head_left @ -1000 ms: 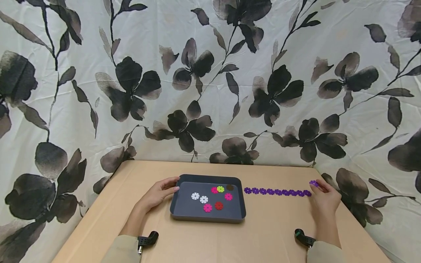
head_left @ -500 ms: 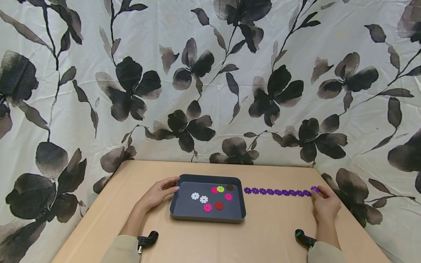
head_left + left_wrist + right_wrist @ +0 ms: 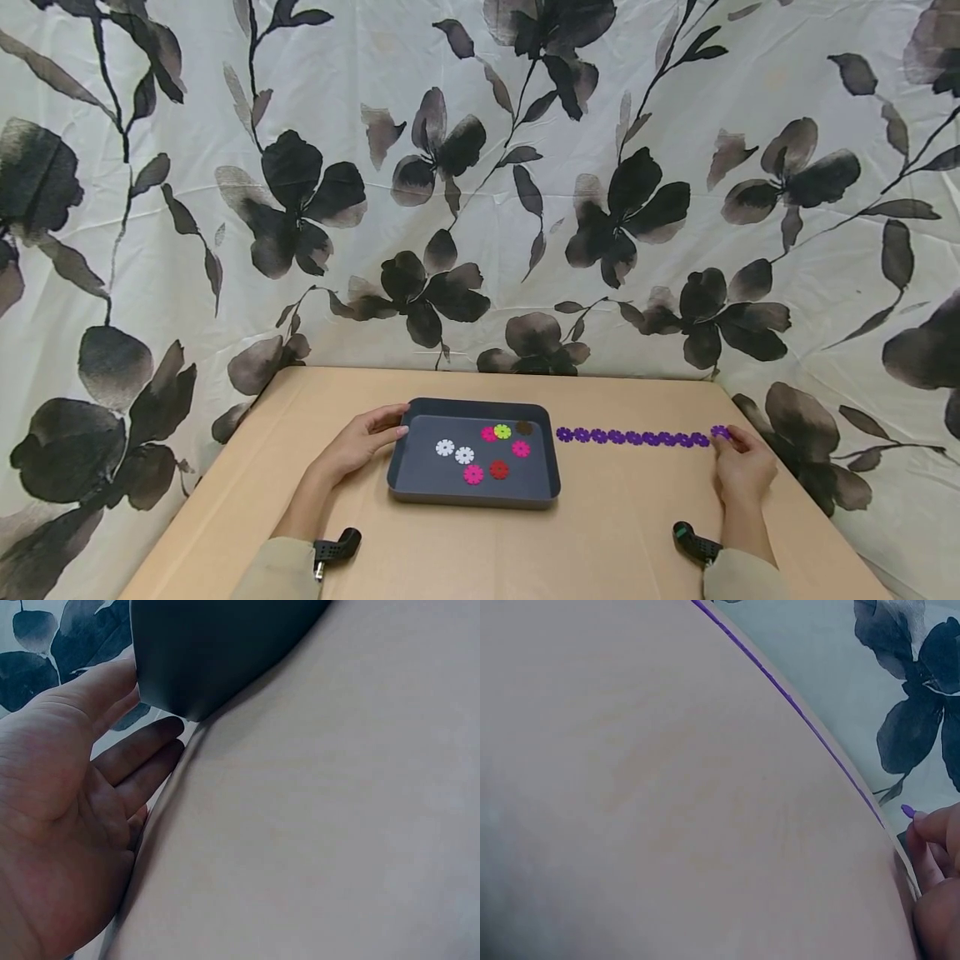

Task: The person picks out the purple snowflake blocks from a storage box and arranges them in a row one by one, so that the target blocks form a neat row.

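In the head view my right hand [image 3: 746, 471] pinches a purple flower-shaped disc [image 3: 720, 431] between thumb and fingertips, at the right end of a row of similar purple discs [image 3: 617, 437]. From the right wrist, the pinched disc [image 3: 908, 811] appears edge-on, raised just off the end of the thin purple row [image 3: 795, 705]. My left hand [image 3: 365, 442] touches the left side of a dark grey tray [image 3: 420, 483] with its fingers fairly straight. The left wrist view shows that hand [image 3: 67, 795] against the tray's outer wall [image 3: 210, 660], the lower fingers extended beside it.
Inside the tray lie loose discs: two white [image 3: 464, 455], several pink [image 3: 473, 474], a red one [image 3: 498, 470], a yellow-green one [image 3: 502, 431] and a brown one [image 3: 524, 428]. A floral cloth [image 3: 517, 208] hangs behind the light wooden table [image 3: 600, 542].
My right hand has brought the purple disc down from slightly above the row to its right end, and since half a second ago hardly moves. Left hand and tray keep their places.
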`<state>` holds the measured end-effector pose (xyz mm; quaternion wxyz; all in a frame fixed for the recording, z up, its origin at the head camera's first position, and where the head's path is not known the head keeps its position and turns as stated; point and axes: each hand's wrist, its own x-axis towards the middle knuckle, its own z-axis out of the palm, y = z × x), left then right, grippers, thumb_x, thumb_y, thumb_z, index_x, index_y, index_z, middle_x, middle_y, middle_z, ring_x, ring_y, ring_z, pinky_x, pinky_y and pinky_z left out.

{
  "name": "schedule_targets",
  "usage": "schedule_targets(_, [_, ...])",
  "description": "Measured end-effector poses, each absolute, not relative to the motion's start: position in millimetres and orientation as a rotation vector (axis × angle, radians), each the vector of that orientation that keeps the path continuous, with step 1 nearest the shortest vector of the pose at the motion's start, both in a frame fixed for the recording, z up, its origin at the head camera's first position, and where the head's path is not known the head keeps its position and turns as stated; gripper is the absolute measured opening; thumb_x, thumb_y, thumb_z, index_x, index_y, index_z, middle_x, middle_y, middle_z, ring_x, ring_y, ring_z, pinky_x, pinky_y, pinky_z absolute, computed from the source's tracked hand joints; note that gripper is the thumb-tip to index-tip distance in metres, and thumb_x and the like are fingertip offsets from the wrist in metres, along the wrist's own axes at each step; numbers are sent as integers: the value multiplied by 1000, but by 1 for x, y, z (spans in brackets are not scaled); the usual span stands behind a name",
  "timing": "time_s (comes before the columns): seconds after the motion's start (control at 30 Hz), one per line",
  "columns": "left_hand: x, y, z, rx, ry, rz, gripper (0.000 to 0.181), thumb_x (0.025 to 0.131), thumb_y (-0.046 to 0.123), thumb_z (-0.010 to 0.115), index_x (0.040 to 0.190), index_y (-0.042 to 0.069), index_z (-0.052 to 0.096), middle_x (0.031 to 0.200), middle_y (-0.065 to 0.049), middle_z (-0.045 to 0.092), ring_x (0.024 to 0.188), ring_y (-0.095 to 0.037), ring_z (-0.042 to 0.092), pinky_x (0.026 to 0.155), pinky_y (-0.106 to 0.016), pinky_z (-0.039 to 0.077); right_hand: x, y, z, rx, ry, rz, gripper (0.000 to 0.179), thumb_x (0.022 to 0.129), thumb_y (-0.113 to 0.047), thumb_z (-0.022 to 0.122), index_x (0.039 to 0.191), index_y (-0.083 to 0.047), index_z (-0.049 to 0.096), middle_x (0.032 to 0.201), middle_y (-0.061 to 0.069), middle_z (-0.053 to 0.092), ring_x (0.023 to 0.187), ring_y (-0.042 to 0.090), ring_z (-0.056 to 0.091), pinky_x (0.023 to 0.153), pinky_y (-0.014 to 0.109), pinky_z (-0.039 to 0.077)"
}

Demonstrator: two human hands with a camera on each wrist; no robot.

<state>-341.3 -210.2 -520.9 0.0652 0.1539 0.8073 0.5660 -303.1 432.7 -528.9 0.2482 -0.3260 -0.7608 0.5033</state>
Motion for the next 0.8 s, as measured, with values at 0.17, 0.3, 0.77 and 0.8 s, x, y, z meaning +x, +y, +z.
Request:
schedule_targets(0.17, [-341, -210, -521, 460, 2429, 1716, 62, 98, 35, 74, 152, 12, 54, 157, -14, 52, 147, -35, 47, 122, -55, 37, -304, 433, -531, -881, -2105, 1316, 39, 104, -21, 63, 141, -7, 65, 107, 1, 60, 96, 12, 48, 82, 26, 38])
schedule_targets(0.3, [-341, -211, -521, 465, 2436, 1715, 62, 98, 35, 73, 152, 12, 54, 157, -14, 53, 147, -35, 47, 122, -54, 37, -305, 433, -531, -879, -2125, 1298, 38, 104, -19, 63, 140, -6, 65, 113, 8, 61, 98, 16, 49, 81, 25, 38])
schedule_targets(0.77, [-341, -212, -521, 453, 2423, 1730, 63, 97, 36, 74, 152, 13, 54, 157, -13, 52, 148, -35, 46, 123, -54, 36, -306, 431, -527, -896, -2127, 1295, 38, 104, -16, 61, 139, -2, 64, 126, 18, 62, 96, 14, 51, 75, 19, 39])
schedule_targets(0.8, [-341, -212, -521, 455, 2422, 1730, 63, 97, 36, 74, 152, 13, 54, 157, -13, 52, 148, -35, 46, 122, -54, 37, -306, 430, -526, -900, -2129, 1298, 38, 105, -16, 61, 140, -2, 64, 127, 19, 62, 98, 15, 51, 74, 18, 40])
